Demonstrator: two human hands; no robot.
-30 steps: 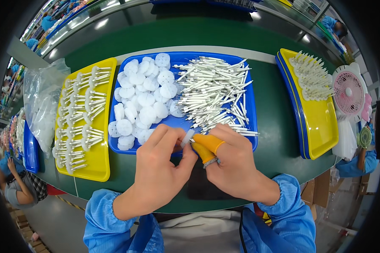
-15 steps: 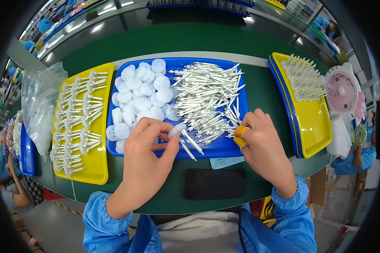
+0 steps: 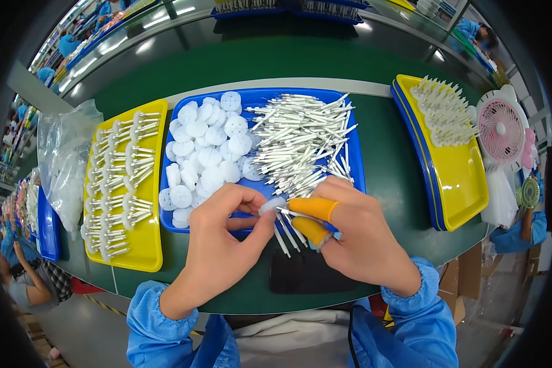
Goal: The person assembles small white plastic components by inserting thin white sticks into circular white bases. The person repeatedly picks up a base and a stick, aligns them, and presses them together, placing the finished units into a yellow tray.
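Note:
Between the thumb and fingers of my left hand is a translucent white plastic disc, with several white sticks hanging from it. My right hand, with yellow finger cots on thumb and forefinger, pinches one more white stick whose end meets the disc. Both hands are at the front edge of a blue tray. Loose white discs fill its left part, and a heap of thin white sticks its right part.
A yellow tray of discs fitted with sticks lies at the left, beside a clear plastic bag. Stacked trays with similar pieces stand at the right, by a pink fan. A dark phone lies in front.
My right hand has come from the blue tray's right side leftward to the disc, bringing a white stick. My left hand still holds the disc, now slightly farther right.

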